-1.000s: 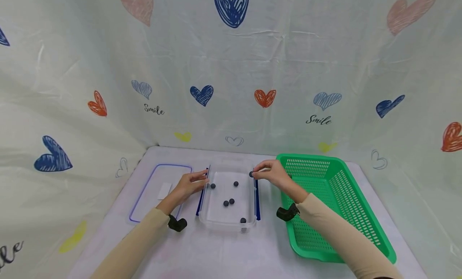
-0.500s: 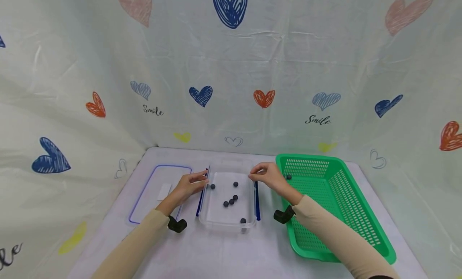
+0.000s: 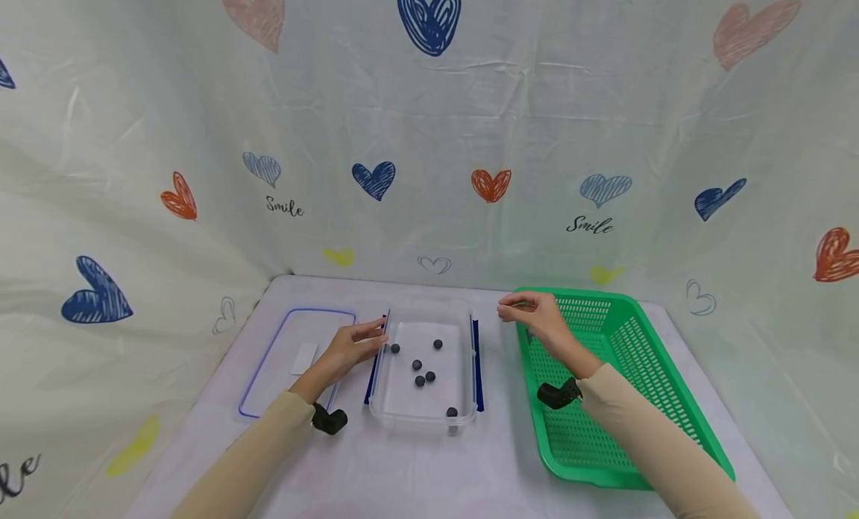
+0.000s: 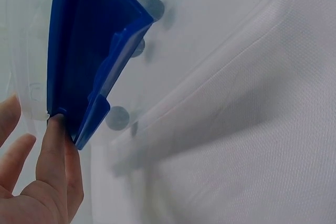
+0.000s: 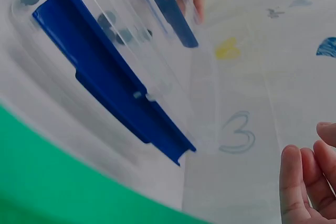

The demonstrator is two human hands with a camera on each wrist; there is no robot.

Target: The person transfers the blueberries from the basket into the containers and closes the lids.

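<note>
A clear plastic box with blue side latches holds several small dark round balls, blueberry-like in colour and size. My left hand rests its outstretched fingers against the box's left side. In the left wrist view, fingertips touch the blue latch, which hangs outward. Over the far left rim of the green basket is my right hand. Its thumb and fingers are loosely extended, thumb apart from the fingers in the right wrist view, and nothing shows between them. The hand and wrist cover part of the basket's inside.
A clear lid with a blue rim lies flat left of the box, with a white label on it. The right blue latch also sticks outward, facing the basket. A heart-patterned curtain hangs behind the table.
My right hand let a ball go into the box, where it rolled left, then moved right to the basket. A ball seen in the basket half a second ago is now mostly covered. The left hand stays.
</note>
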